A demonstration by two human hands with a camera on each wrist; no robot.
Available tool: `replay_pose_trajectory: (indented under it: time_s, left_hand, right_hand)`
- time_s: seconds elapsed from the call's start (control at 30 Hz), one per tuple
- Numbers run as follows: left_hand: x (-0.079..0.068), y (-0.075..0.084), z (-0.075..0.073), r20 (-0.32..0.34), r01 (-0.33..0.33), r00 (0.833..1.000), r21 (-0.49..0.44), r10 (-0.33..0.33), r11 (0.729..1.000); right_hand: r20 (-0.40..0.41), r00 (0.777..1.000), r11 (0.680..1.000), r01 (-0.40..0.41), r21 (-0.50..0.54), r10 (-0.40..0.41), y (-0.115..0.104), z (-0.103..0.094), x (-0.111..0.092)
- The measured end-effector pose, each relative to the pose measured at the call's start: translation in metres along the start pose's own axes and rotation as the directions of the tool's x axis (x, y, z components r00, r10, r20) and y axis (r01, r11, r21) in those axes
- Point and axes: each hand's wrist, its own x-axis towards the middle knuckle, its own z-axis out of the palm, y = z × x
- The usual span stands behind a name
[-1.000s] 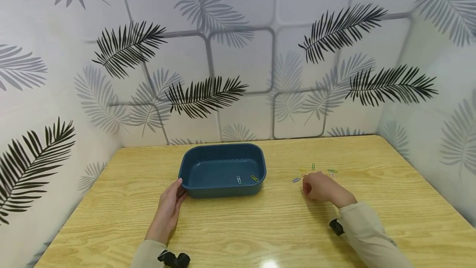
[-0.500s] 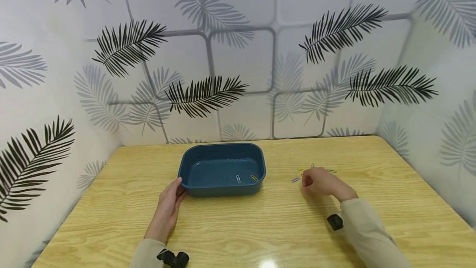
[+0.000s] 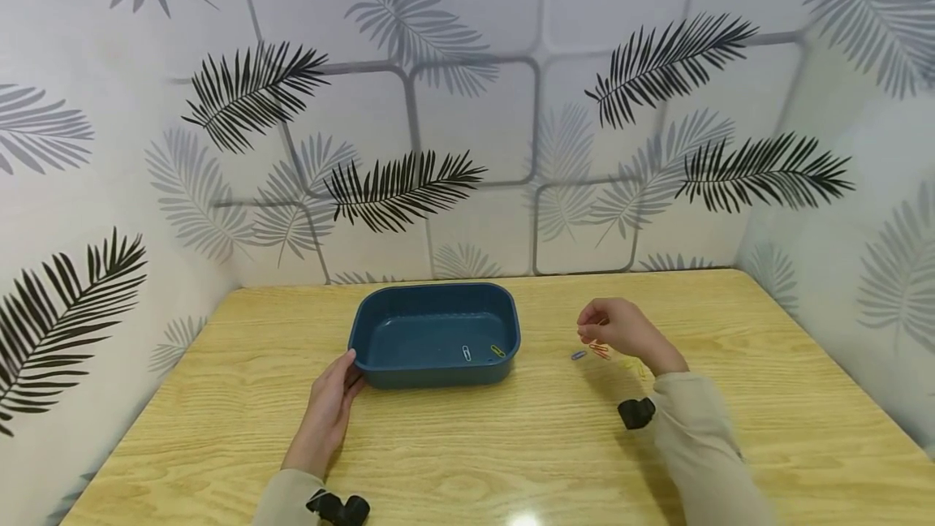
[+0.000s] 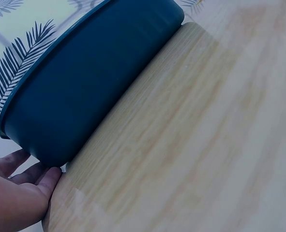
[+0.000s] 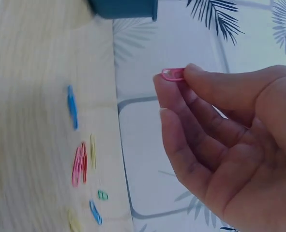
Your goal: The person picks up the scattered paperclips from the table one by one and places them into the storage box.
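A dark blue plastic bin point(image 3: 441, 377) stands on the table, holding a white paper clip point(image 3: 467, 353) and a yellow paper clip point(image 3: 497, 351). At its near left corner my left hand point(image 3: 330, 408) holds it, thumb at the rim and fingers against the lower wall, as the left wrist view shows. My right hand point(image 3: 624, 331) is raised over the right side of the table. Between thumb and index finger it pinches a pink paper clip point(image 5: 173, 74). Below lie a blue paper clip point(image 3: 579, 355) and red and pink paper clips point(image 3: 599, 350); the hand hides part of the group.
Several more loose clips lie on the wooden table point(image 3: 467, 445), among them a yellow clip point(image 5: 93, 151), a green clip point(image 5: 102, 195) and a second blue clip point(image 5: 95, 212). A patterned wall point(image 3: 482, 226) stands behind the table's far edge.
My right hand has risen from among the clips and moved slightly left, a pink paper clip now visible in its pinch. My left hand and the bin stay in place.
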Motion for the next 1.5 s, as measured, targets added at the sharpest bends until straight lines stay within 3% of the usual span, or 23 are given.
replay_pose_trajectory:
  time_s: [0.3,0.43,0.67,0.93,1.27,1.5]
  left_hand:
    - [0.002,-0.003,-0.001,-0.016,-0.002,1.0,0.02,0.002,1.0]
    - [0.002,-0.003,-0.001,-0.006,-0.008,1.0,0.014,0.008,1.0]
    - [0.001,-0.002,0.0,-0.006,-0.012,1.0,0.015,0.012,1.0]
    - [0.001,-0.003,0.0,0.001,-0.014,1.0,0.015,0.014,1.0]
    - [-0.001,-0.001,0.0,0.015,-0.012,1.0,0.003,0.012,1.0]
    - [-0.001,-0.002,0.0,0.013,-0.011,1.0,0.02,0.01,1.0]
  right_hand:
    - [-0.156,0.986,0.985,-0.034,0.166,0.06,-0.019,0.016,0.02]
    - [-0.185,0.98,0.969,-0.027,0.244,0.073,-0.033,0.024,0.028]
    - [-0.126,0.989,0.928,-0.019,0.373,0.071,-0.054,0.038,0.037]
    - [-0.074,0.995,0.898,-0.026,0.44,0.064,-0.069,0.052,0.043]
    - [0.007,0.999,0.933,-0.044,0.358,0.044,-0.082,0.07,0.05]
    - [0.025,0.998,0.938,-0.065,0.339,0.06,-0.083,0.073,0.048]
